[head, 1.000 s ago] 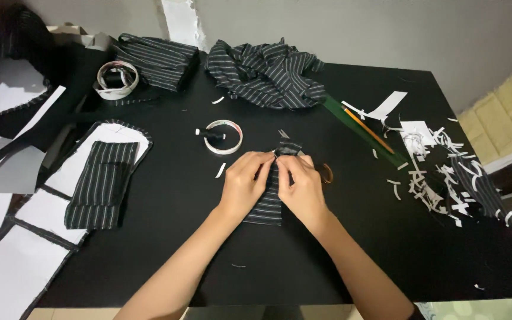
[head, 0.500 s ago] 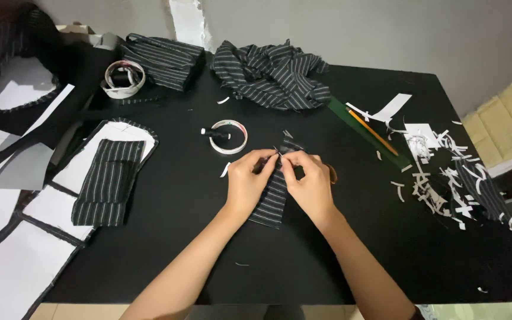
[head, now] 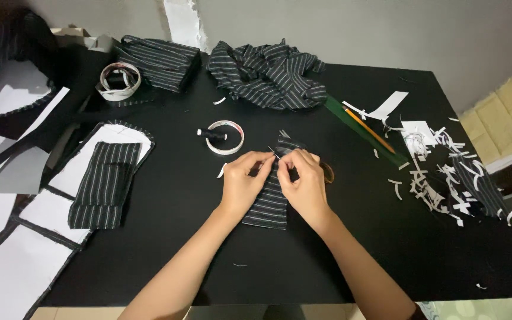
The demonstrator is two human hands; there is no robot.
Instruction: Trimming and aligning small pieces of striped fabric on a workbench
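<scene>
Black tabletop (head: 167, 237) fills most of your view, with a pale wall behind it and white pattern sheets (head: 7, 278) spread off its near left corner. Nearest to you, your two forearms come up from the bottom edge and meet over a small striped fabric piece (head: 268, 204), which lies flat on the table just right of centre. Your left hand (head: 243, 182) has its fingers curled, thumb and forefinger pinched on the upper edge of that piece. Your right hand (head: 304, 181) is closed the same way, fingertips pinching at the same spot, where a thin needle-like point seems to show between the two hands; it is too small to be sure. The hands almost touch each other.

To your left lies a folded striped panel (head: 103, 184) resting partly on a white paper shape. Just beyond your hands sits a roll of white tape (head: 225, 137) with a small black thread spool (head: 210, 134) inside its ring. To the right, a heap of white paper scraps (head: 445, 172) mixes with dark striped offcuts, and an orange pencil (head: 368, 129) lies on a green strip. Farther back you have a crumpled striped cloth (head: 268, 74), a folded striped stack (head: 161, 59) and a second tape roll (head: 118, 80) near the far left.
</scene>
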